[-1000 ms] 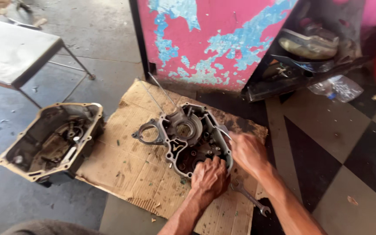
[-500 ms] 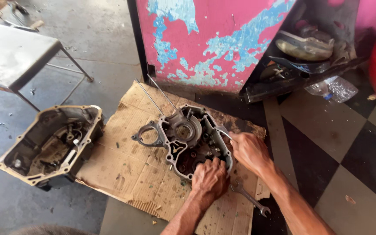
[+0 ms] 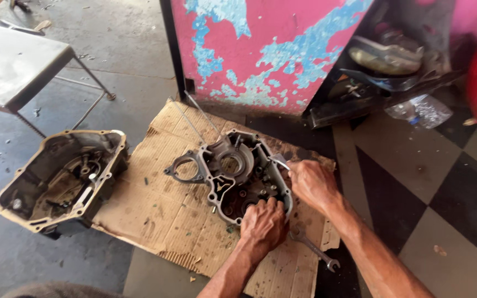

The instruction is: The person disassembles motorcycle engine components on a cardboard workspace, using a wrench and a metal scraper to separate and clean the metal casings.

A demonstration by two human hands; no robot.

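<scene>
Engine crankcase half (image 3: 233, 174) lies open side up near the middle of the cardboard sheet (image 3: 155, 215), which is spread on the floor before a pink and blue peeling panel (image 3: 260, 49); head view: the left hand (image 3: 263, 223) is curled over the near edge of the crankcase half, fingers bent into the cavity, and whether it holds a part cannot be told; the right hand (image 3: 313, 185) is closed on the case's right rim around a slim metal tool (image 3: 279, 161) whose tip shows above the fingers; a spanner (image 3: 314, 250) lies loose on the cardboard just right of the left hand; the second case half (image 3: 59, 179) sits left of the cardboard, well apart from the first; judged from this layout, the cases are already split and work inside the open half is not finished.
</scene>
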